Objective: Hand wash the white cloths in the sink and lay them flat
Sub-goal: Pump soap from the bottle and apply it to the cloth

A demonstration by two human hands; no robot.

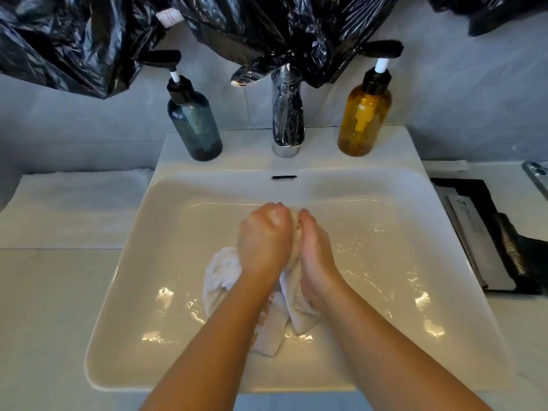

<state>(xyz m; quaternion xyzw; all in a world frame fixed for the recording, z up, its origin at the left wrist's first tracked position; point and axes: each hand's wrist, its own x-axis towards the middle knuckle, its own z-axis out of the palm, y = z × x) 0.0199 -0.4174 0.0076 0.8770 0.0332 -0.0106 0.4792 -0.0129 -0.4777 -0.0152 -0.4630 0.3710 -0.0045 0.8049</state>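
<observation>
A wet white cloth is bunched in the middle of the white sink, which holds shallow water. My left hand and my right hand are pressed close together above the basin, both gripping a wad of the cloth between them. The rest of the cloth hangs down under my wrists into the water, with an orange mark showing near my left forearm. My fingertips are hidden behind the backs of my hands.
A chrome tap stands at the back, between a blue pump bottle and an amber pump bottle. A white towel lies flat left of the sink. A black tray sits on the right. Black plastic sheeting hangs above.
</observation>
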